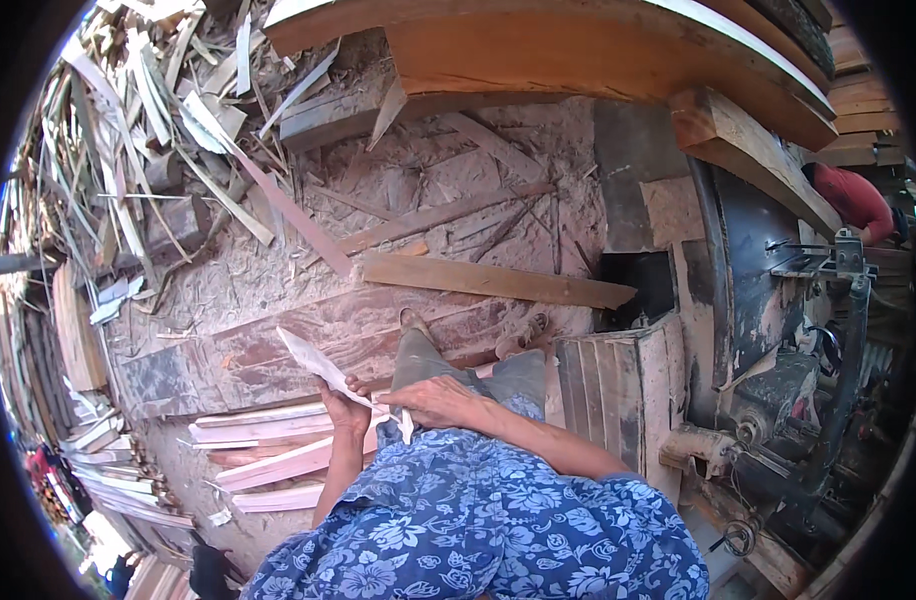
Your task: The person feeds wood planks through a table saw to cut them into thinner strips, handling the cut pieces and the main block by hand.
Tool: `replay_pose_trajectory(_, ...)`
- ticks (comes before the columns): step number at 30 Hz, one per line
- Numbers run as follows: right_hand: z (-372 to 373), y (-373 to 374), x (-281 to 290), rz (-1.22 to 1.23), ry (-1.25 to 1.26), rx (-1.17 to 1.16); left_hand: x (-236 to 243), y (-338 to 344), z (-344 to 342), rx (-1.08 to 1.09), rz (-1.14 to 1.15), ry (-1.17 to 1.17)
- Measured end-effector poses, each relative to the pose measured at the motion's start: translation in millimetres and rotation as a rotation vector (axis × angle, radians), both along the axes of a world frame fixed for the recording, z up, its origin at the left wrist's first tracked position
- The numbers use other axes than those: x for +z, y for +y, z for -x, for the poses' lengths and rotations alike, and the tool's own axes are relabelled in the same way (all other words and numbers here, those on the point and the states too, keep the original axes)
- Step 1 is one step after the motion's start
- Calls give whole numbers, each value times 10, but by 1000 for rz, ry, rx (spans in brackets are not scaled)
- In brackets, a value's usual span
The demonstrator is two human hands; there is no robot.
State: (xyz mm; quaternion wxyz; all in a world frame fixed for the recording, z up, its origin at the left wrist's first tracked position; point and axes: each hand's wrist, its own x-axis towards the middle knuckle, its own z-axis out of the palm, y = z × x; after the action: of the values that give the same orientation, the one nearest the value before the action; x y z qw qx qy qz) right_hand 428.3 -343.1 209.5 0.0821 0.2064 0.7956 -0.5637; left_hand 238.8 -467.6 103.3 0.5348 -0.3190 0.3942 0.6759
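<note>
A pale, flat strip (311, 358) with a pointed far end slants up in front of my body; whether it is wood or some other sheet, I cannot tell. My left hand (346, 408) is closed round its middle, with thumb and fingers along the edge. At the near end of the strip, my right hand (440, 401) reaches across from the right with its fingers bent onto it. A crumpled-looking white end (406, 425) hangs below the right hand's fingers. Part of the right grip is hidden by the back of that hand.
Sawn pale boards (268, 448) lie by my left side. A long plank (493, 281) crosses the dusty ground beyond my feet. Scrap slats (143, 110) pile up far left. A big beam (548, 55) spans the far side. Machinery (778, 400) and a person in red (853, 197) are right.
</note>
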Motion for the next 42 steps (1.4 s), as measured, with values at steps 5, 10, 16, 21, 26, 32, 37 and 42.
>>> replay_pose_trajectory(5,144,364,-514,-98,-101,-188,-524,-424,538,154,-343,-159)
replay_pose_trajectory(10,-1020,659,-1310,-46,-257,-1036,-996,-28,822,-166,-288,-89)
replay_pose_trajectory(16,-2693,-683,-1350,33,-448,-2084,-803,1383,769,-943,169,235)
replay_pose_trajectory(21,-2434,-1024,-1483,725,-801,-1517,-698,1977,406,-909,135,411)
replay_pose_trajectory(26,-1953,196,-2970,472,-597,-1066,-801,1095,-198,-661,291,527)
replay_pose_trajectory(32,-994,1979,-4846,19,-560,-437,-1168,-146,-1034,-343,689,676)
replay_pose_trajectory(37,35,2579,-5820,-303,-726,-110,-1316,-463,-1652,-541,1250,741)
replay_pose_trajectory(42,0,2510,-6922,-597,-529,-236,-1565,-583,-1998,-76,1348,738)
